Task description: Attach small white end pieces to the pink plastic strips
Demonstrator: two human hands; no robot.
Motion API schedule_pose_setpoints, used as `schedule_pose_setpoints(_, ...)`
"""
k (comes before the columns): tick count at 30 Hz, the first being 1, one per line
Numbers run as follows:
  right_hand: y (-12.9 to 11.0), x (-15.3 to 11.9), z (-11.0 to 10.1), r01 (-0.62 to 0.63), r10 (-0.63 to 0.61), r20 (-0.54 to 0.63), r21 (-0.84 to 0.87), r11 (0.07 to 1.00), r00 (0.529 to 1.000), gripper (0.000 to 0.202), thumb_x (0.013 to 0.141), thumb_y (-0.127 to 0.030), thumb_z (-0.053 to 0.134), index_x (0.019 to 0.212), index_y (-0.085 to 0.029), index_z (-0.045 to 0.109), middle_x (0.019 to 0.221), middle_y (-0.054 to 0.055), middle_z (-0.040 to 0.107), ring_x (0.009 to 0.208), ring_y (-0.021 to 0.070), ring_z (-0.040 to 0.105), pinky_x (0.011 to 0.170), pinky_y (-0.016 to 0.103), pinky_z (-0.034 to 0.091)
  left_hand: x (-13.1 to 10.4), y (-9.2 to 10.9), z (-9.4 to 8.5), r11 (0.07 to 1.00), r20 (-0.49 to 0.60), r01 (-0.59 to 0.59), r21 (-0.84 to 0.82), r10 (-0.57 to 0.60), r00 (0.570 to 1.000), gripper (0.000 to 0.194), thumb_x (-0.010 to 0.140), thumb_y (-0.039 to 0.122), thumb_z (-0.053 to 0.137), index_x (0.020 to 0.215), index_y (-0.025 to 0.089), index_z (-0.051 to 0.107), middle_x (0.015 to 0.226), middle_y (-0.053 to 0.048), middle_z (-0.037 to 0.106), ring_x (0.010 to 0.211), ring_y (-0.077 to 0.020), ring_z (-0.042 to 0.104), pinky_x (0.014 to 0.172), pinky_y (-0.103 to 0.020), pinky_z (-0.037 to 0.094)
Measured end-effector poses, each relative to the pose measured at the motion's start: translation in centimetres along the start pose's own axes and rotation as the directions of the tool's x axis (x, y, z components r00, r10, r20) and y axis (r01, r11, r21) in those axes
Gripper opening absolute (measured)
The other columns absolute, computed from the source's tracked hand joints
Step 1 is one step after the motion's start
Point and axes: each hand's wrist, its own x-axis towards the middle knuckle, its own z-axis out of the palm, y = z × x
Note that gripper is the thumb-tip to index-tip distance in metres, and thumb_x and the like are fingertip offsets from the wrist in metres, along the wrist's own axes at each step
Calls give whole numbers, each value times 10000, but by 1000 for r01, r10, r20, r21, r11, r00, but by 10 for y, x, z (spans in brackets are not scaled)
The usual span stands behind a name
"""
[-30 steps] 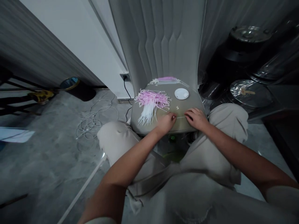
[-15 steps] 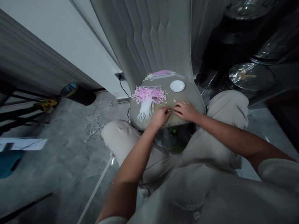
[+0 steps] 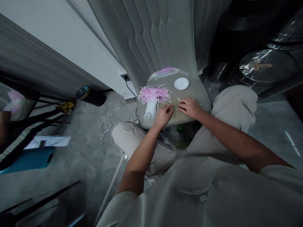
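Over the front of the chair seat, my left hand (image 3: pixel 164 116) pinches a small white piece (image 3: pixel 171 108) between thumb and forefinger. My right hand (image 3: pixel 190 108) is close by on the right, its fingertips drawn together around something too small to make out. A narrow gap separates the two hands. Just beyond them a tiny white bit (image 3: pixel 178 99) lies on the seat. To the left is a heap of thin pink and white sticks (image 3: pixel 153 97) with small knobbed ends. A second bundle of such sticks (image 3: pixel 167 71) lies near the backrest. Right of the heap sits a round white dish (image 3: pixel 181 84).
The grey padded chair (image 3: pixel 201 94) stands between my knees. A cable (image 3: pixel 107 124) lies coiled on the floor at left, near a dark bin (image 3: pixel 94 97). Farther left are a blue box (image 3: pixel 35 159) and a person's dark striped trouser leg (image 3: pixel 19 138). Clear-wrapped round objects (image 3: pixel 267 66) stand at right.
My hands have moved slightly apart, opening a small gap between the fingertips. The view has shifted, bringing a person's leg and a pink-and-white bundle into sight at far left.
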Motion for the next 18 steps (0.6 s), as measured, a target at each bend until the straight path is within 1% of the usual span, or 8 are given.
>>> schedule_pose_setpoints(4,2,-4,2,-5,3,24,66,998,1000,354,1002,-346,425,1030,-168,730,1177,122,632,1092,267,486,907,422,332,2,-3,5,999,-19,30,-13,-31,999,323,895,274,615,1179,139,690,1020,-90,714,821,-153,618,802,-257,479)
schedule_pose_setpoints(6,1,-4,4,-28,28,6,70,997,1000,373,1005,-353,411,1015,-164,733,1139,124,641,1084,267,490,913,427,339,0,-6,10,999,-28,26,-22,-27,999,331,904,284,613,1201,154,679,1059,-83,708,816,-138,613,799,-243,478)
schedule_pose_setpoints(10,-1,-4,6,-83,86,-40,74,994,995,348,979,-400,462,986,-177,729,1085,107,656,1055,256,513,922,420,365,-8,-14,17,998,-58,-8,-61,5,998,319,882,286,652,1163,141,691,1061,-84,693,816,-131,614,796,-244,485)
schedule_pose_setpoints(13,-2,-6,5,-124,135,-71,145,982,988,286,947,-390,516,989,-196,722,1094,95,660,1043,247,535,940,416,391,-12,-18,21,994,-83,-45,-96,37,996,297,880,263,655,1148,142,694,1055,-79,691,834,-132,625,809,-252,492)
schedule_pose_setpoints(16,-3,-9,5,-168,195,-121,203,965,973,264,949,-343,500,1022,-199,709,1083,91,668,1028,228,564,954,404,430,-13,-16,23,993,-106,-70,-99,60,993,268,872,244,665,1119,146,702,1038,-79,703,834,-138,636,800,-262,501)
schedule_pose_setpoints(18,-4,-12,3,-207,245,-179,206,956,953,288,959,-318,465,1055,-173,694,1101,117,658,1052,235,574,970,420,444,-13,-8,20,993,-124,-83,-80,72,990,235,860,225,675,1075,138,713,1007,-84,714,834,-147,645,794,-271,507)
